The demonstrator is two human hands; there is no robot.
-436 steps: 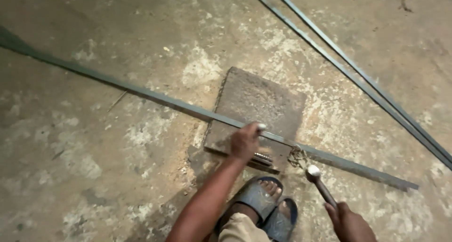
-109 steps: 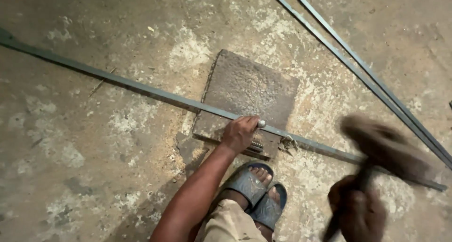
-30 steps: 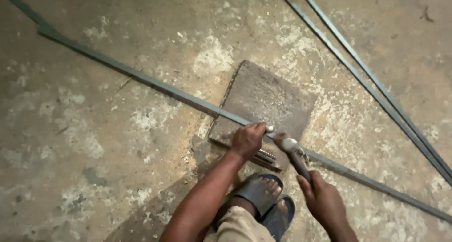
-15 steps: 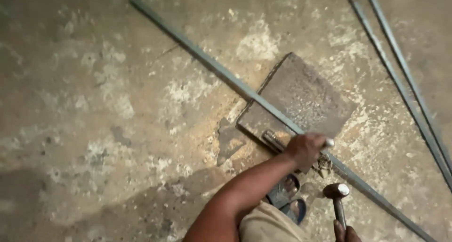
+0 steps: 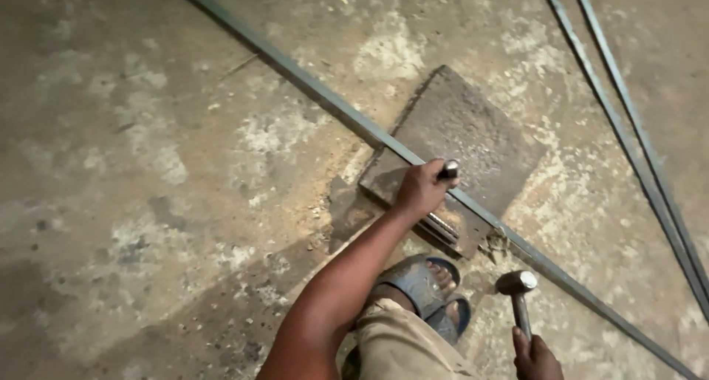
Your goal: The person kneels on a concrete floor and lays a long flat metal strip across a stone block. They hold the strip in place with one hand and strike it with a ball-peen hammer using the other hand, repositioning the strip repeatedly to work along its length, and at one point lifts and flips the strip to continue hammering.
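My left hand (image 5: 419, 190) grips a short metal chisel (image 5: 447, 171) and holds it upright on a long flat steel bar (image 5: 310, 92). The bar runs diagonally across the concrete floor and lies over a thick square steel plate (image 5: 473, 132). My right hand (image 5: 535, 354) is at the bottom edge and is shut on the handle of a hammer (image 5: 516, 283). The hammer head hangs low, to the right of the chisel and apart from it.
Two more long steel bars (image 5: 628, 121) lie side by side along the right. My foot in a grey sandal (image 5: 421, 280) rests just below the plate. A few short metal rods (image 5: 442, 228) lie on the plate's near edge. Bare stained concrete (image 5: 148, 166) stretches to the left.
A second ago the hammer head was at the chisel top. It has since dropped back down and to the right. The view has swung, and my left hand stays on the chisel.
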